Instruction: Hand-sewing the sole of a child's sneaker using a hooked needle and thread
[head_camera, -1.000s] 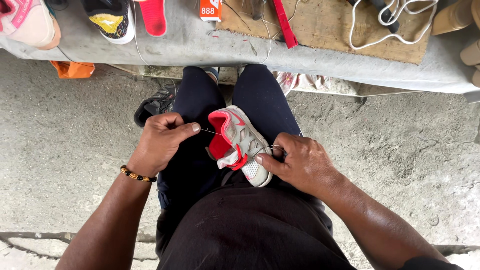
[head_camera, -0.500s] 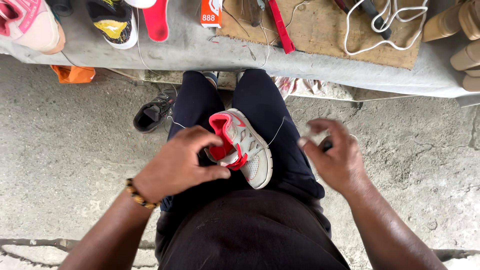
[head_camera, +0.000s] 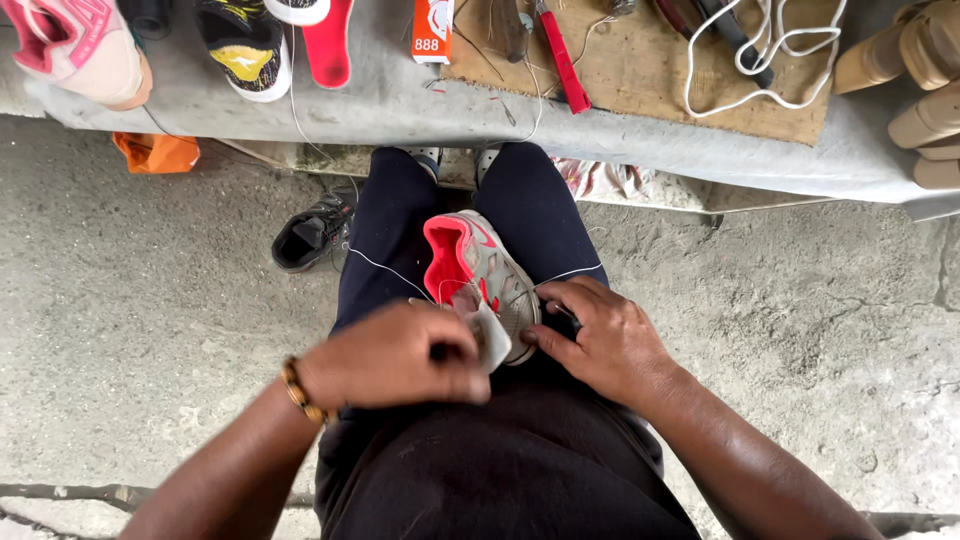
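Shoe-repair workshop: tabletop carrying sneakers, loose red insole, hand tools and cord; bare concrete floor.
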